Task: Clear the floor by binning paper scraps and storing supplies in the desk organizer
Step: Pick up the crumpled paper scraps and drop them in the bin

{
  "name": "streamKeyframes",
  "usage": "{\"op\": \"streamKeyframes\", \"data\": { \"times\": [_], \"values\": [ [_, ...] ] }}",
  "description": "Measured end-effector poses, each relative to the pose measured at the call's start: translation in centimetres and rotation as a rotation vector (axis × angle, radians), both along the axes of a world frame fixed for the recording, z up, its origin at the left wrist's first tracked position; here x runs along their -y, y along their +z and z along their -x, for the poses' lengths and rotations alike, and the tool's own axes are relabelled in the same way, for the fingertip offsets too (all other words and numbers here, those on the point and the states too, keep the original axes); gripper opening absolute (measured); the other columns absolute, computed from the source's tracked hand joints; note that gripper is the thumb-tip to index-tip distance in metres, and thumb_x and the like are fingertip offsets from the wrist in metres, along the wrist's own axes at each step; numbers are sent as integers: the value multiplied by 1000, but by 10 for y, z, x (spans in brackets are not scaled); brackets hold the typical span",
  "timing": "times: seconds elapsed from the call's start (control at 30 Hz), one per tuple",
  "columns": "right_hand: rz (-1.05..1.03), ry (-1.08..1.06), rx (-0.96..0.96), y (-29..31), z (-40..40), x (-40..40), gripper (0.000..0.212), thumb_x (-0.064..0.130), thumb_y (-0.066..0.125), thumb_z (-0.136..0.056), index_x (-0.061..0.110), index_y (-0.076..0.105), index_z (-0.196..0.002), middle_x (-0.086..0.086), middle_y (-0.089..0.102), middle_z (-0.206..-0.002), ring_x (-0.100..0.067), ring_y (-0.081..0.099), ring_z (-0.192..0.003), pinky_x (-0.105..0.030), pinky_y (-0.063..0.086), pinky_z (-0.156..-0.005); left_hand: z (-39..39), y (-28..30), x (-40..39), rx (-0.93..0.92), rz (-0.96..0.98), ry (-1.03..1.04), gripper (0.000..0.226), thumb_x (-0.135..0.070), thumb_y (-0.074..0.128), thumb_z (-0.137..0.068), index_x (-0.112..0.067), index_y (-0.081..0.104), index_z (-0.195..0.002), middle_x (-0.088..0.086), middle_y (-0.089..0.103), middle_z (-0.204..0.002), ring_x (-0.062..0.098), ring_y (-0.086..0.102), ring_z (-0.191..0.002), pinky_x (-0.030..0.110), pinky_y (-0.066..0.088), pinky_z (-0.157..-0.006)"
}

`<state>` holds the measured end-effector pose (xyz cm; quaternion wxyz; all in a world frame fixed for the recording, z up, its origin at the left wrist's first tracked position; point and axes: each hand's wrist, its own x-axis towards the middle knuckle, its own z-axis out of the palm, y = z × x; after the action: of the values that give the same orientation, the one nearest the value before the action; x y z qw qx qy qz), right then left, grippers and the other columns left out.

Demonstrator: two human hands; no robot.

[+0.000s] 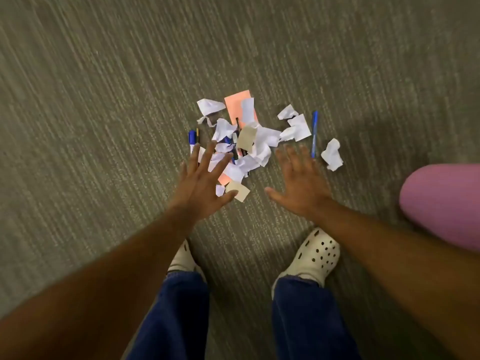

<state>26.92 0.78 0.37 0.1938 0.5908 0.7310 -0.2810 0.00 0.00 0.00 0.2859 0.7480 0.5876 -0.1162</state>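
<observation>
A pile of torn white paper scraps (pixel 259 144) lies on the carpet in front of my feet, mixed with beige pieces (pixel 246 139) and a salmon-pink sheet (pixel 237 103). A blue marker (pixel 192 141) and a thin pencil (pixel 197 135) lie at the pile's left edge. A blue pen (pixel 314 133) lies at its right, with a single crumpled scrap (pixel 332 154) beyond it. More pens are half buried in the middle of the pile. My left hand (pixel 202 183) hovers over the pile's left side, fingers spread and empty. My right hand (pixel 301 183) hovers at its right, also spread and empty.
Grey-brown striped carpet (pixel 104 100) fills the view. A pink rounded object (pixel 446 203) sits at the right edge, close to my right forearm. My feet in white clogs (pixel 314 255) stand just behind the pile. No bin or organizer is in view.
</observation>
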Motion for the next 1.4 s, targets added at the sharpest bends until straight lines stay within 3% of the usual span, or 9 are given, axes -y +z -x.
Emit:
{"op": "streamKeyframes", "data": {
  "times": [0.23, 0.47, 0.63, 0.73, 0.93, 1.03, 1.13, 1.23, 1.4],
  "values": [
    [-57, 69, 49, -75, 40, -44, 92, 36, 69, -95, 29, 10, -166, -13, 9, -171, -44, 11, -157, -60, 33, -120, 5, -74, -10, -92, 50, -48, 83, -15, 66, -88, -28, 28, -161, 13, 3, -173, 43, 22, -151, 54, 56, -93],
    [6, 175, 16, -93, 63, -56, 103, -11, 63, -85, 38, 18, -164, -6, -8, -174, -43, 22, -150, -49, 55, -96, 8, -102, -31, -157, 15, -191, 69, -6, 71, -87, -20, 47, -149, 16, 25, -163, 40, 42, -134, 50, 59, -75],
    [-28, 136, -36, -102, 61, -59, 63, -7, 60, -92, 16, 48, -149, -20, 28, -161, -43, 41, -137, -49, 50, -97, 7, -107, -40, 40, -78, -93, 36, 8, 60, -89, -7, 72, -120, 15, 62, -119, 35, 59, -107, 46, 57, -72],
    [-65, 9, -152, -105, 59, -63, 25, 0, 53, -97, 4, 65, -120, -19, 53, -131, -39, 56, -115, -44, 50, -92, 3, -106, -43, 164, -79, 210, 28, 11, 61, -86, -4, 78, -102, 13, 70, -103, 26, 66, -84, 29, 49, -71],
    [-102, -559, -377, -95, 66, -58, 17, 11, 72, -93, 3, 77, -108, -10, 67, -116, -21, 65, -96, -25, 48, -76, -16, -87, -30, 331, 121, 887, 12, -9, 60, -92, -2, 69, -89, 14, 70, -87, 28, 69, -85, 30, 50, -68],
    [-118, -915, -587, -78, 84, -34, 24, 5, 76, -91, 1, 75, -115, -5, 64, -117, -8, 65, -87, -16, 58, -62, -29, -70, -23, 620, 407, 1366, 15, -11, 53, -95, -3, 66, -96, 20, 69, -96, 31, 70, -79, 42, 61, -69],
    [-130, -923, -653, -63, 110, -3, 22, 9, 78, -90, 6, 76, -112, 1, 66, -105, 2, 62, -81, -4, 50, -59, -45, -57, -17, 943, 780, 1607, 32, -34, 51, -96, -11, 68, -109, 12, 74, -100, 22, 71, -78, 36, 59, -74],
    [-127, -813, -644, -53, 132, 25, 16, 11, 63, -98, 10, 74, -110, -2, 70, -104, -15, 66, -91, -20, 48, -70, -53, -58, -10, 1109, 948, 1666, 42, -56, 56, -97, -16, 70, -94, 5, 73, -88, 20, 71, -90, 36, 55, -90],
    [-112, -577, -468, -58, 140, 41, 23, 22, 57, -99, 18, 70, -118, 2, 70, -113, -23, 49, -118, -49, 44, -98, -46, -62, -9, 929, 859, 1692, 23, -28, 60, -98, -10, 68, -110, 14, 68, -96, 24, 70, -80, 30, 58, -71]
  ]
}}
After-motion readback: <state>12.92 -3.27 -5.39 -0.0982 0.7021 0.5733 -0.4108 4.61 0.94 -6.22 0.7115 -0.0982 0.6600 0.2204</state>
